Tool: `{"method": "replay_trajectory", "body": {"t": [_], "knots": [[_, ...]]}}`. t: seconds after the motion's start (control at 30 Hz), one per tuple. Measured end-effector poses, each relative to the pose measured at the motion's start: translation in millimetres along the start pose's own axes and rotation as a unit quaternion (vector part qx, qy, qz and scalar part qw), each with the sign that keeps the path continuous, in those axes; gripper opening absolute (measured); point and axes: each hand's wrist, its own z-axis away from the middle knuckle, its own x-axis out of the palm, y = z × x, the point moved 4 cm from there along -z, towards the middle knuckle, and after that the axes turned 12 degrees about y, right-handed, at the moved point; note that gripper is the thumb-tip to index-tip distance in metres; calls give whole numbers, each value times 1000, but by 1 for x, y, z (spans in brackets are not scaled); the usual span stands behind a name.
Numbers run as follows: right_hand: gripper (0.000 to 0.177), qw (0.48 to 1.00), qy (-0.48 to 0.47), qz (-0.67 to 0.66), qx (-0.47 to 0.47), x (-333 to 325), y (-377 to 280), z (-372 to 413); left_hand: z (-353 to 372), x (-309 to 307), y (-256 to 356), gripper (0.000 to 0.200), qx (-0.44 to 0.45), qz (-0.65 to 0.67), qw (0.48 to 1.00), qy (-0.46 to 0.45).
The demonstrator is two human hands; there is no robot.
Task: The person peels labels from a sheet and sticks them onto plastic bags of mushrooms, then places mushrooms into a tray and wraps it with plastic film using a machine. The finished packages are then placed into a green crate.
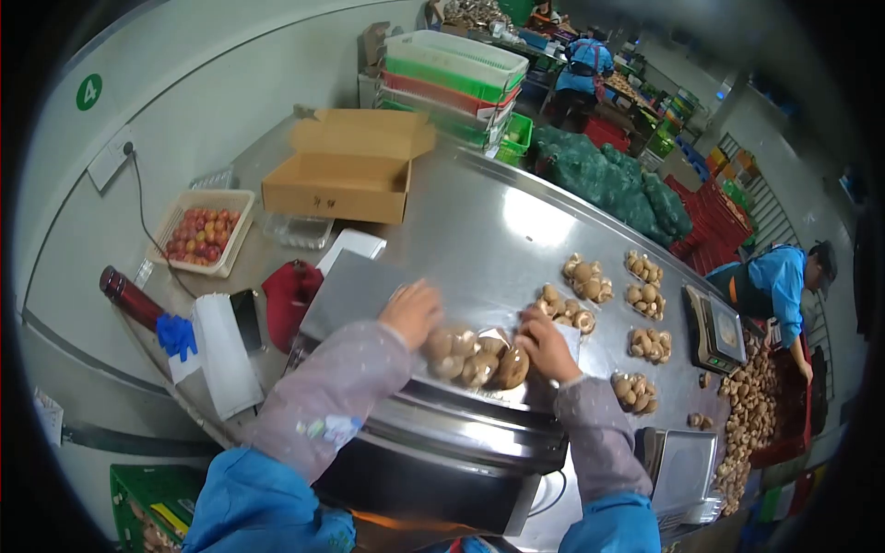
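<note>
A pack of brown mushrooms [478, 359] under shiny clear film lies on the metal wrapping machine [355, 293] in front of me. My left hand [412, 311] is at the upper left of the pack, blurred, and its fingers are smeared by motion. At the pack's right side is my right hand [546, 343], its fingers bent and close together near the film edge; what they pinch is too small to make out. Just beyond my right hand sits another group of mushrooms [581, 320] on the steel table [461, 212].
More mushroom packs [651, 346] stand to the right, beside two scales [714, 327] and a loose mushroom pile [751, 396]. A co-worker [774, 276] leans in at far right. An open carton [336, 189], a fruit basket [241, 230] and a red flask [129, 297] are at left.
</note>
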Motion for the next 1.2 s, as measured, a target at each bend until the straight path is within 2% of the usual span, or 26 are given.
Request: {"method": "replay_trajectory", "body": {"t": [0.03, 0.07, 0.1, 0.13, 0.17, 0.2, 0.23, 0.27, 0.3, 0.33, 0.47, 0.53, 0.6, 0.67, 0.7, 0.8, 0.83, 0.87, 0.9, 0.93, 0.97, 1.0, 1.07, 1.13, 1.17, 1.2], "knots": [[25, 1000, 2, 3, 2, -4, -7, -5, -3, 3, -4, 27, 3, 2, 1000, -1], [24, 976, -83, -58, 194, -4, -5, 0, 1, 4, -6, 27, 7, 60, 998, 28], [24, 903, -162, -118, 379, -4, -4, 15, 7, 2, -4, 27, 10, 118, 992, 53], [24, 823, -160, -233, 493, -5, -5, 21, 9, 0, -2, 27, 10, 121, 992, 42], [30, 783, -137, -286, 536, -5, -11, 26, 6, -3, -3, 29, -115, 176, 975, -76], [35, 742, -113, -335, 570, -4, -16, 27, 6, -7, 1, 31, -237, 222, 927, -186], [44, 719, -158, -322, 596, -5, -22, 26, 6, -17, 6, 43, -365, 257, 866, -224], [53, 694, -200, -308, 619, -8, -26, 26, 1, -26, 10, 43, -360, 258, 868, -224], [65, 694, -324, -263, 587, -9, -28, 26, 6, -30, 9, 49, -406, 243, 823, -315], [69, 698, -347, -288, 556, -14, -41, 29, 13, -35, 10, 56, -445, 225, 767, -403], [70, 671, -376, -293, 567, -35, -89, 68, 70, -54, 19, 66, -455, 316, 692, -463], [65, 618, -364, -388, 579, -42, -128, 94, 111, -72, 37, 72, -480, 274, 664, -503], [60, 669, -443, -273, 531, -32, -143, 135, 147, -81, 51, 59, -330, 147, 774, -520], [52, 809, -429, -118, 384, -22, -152, 148, 185, -66, 49, 45, -101, 10, 892, -440], [44, 879, -336, -98, 323, -16, -156, 156, 176, -78, 62, 39, -179, 51, 855, -485], [37, 936, -227, -83, 255, -11, -162, 171, 195, -77, 55, 53, -181, 15, 897, -404], [43, 899, -279, -94, 324, -23, -169, 169, 198, -84, 56, 56, -308, 72, 837, -446], [46, 889, -256, -75, 373, -26, -168, 174, 196, -92, 55, 50, -272, 108, 870, -396], [44, 903, -212, -86, 365, -32, -170, 175, 205, -93, 46, 46, -236, 124, 904, -333], [37, 878, -202, -112, 419, -35, -168, 185, 206, -101, 44, 41, -254, 124, 905, -317], [32, 853, -124, -190, 469, -36, -167, 199, 204, -106, 46, 35, -295, 152, 890, -313], [29, 851, -85, -193, 481, -44, -171, 196, 212, -102, 44, 31, -358, 274, 860, -240], [32, 822, 16, -189, 537, -41, -176, 209, 220, -97, 48, 31, -412, 330, 841, -120], [36, 671, 168, -279, 666, -26, -191, 220, 227, -91, 60, 31, -502, 261, 825, -8], [37, 681, 190, -260, 657, -25, -195, 217, 224, -96, 65, 32, -480, 207, 853, 18], [37, 681, 187, -261, 658, -28, -195, 221, 228, -100, 66, 32, -482, 205, 851, 19]]}}
